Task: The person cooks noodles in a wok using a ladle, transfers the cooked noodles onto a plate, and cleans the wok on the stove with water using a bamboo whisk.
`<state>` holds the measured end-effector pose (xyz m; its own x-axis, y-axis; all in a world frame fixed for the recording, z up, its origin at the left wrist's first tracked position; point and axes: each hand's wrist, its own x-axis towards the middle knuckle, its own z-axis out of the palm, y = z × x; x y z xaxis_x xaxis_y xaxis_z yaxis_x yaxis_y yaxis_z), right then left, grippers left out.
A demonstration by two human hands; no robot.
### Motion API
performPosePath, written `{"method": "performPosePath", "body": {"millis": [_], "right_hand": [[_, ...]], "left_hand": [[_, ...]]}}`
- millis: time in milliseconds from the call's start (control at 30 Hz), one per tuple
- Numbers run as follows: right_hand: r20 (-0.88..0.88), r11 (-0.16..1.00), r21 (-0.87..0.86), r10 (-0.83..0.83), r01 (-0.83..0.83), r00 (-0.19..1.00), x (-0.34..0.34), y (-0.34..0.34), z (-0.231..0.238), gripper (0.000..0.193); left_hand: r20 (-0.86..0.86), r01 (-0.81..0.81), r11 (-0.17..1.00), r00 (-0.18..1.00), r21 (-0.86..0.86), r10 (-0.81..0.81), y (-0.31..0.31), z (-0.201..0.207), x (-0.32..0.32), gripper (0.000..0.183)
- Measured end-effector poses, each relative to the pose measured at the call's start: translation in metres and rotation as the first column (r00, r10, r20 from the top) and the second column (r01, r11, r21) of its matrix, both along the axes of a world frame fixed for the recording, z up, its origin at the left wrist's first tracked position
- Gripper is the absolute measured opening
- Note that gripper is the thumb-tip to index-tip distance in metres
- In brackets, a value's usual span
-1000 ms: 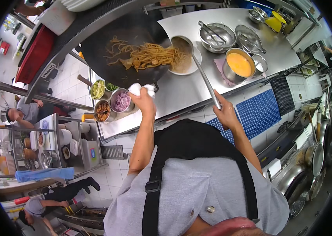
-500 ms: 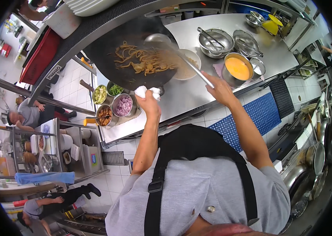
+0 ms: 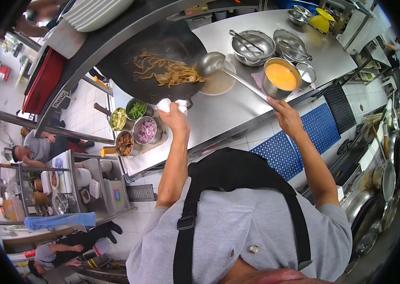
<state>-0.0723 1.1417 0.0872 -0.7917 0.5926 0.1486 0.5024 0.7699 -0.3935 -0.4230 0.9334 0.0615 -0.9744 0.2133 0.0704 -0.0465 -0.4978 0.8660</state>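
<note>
My left hand is closed around a wadded white cloth at the near rim of a large dark wok. Inside the wok lie thick browned noodles with pale pieces, gathered toward its right side. My right hand grips the end of a long metal ladle. The ladle's bowl is at the wok's right rim, beside the noodles. Just below it sits a round whitish plate or bowl, partly covered by the ladle; what it holds is unclear.
Metal pots of chopped red onion, green vegetables, pale green pieces and brown chunks stand at the left. A pot of orange-yellow liquid, a steel bowl and a strainer are right. A shelf overhangs the wok.
The ladle has swung right and toward me, its bowl leaving the wok's middle for the rim. My right hand has moved right. My left hand stays at the wok's rim.
</note>
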Motion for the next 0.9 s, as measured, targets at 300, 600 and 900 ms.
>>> {"method": "performPosePath", "body": {"millis": [300,600,900], "right_hand": [[-0.075,0.995,-0.055,-0.082,0.078,0.994,0.026,-0.014,0.018,0.067],[-0.152,0.99,-0.128,-0.07,0.05,0.986,-0.021,-0.039,-0.027,0.061],[-0.193,0.994,-0.087,-0.075,0.059,0.978,0.018,-0.027,-0.013,0.065]], "left_hand": [[0.005,-0.046,0.992,0.999,-0.115,0.047,0.014,-0.005,-0.005,0.027],[0.021,-0.018,0.995,1.0,-0.096,0.02,0.016,0.005,0.001,0.036],[-0.053,-0.139,0.985,0.99,-0.105,0.134,0.011,0.002,-0.013,0.03]]}}
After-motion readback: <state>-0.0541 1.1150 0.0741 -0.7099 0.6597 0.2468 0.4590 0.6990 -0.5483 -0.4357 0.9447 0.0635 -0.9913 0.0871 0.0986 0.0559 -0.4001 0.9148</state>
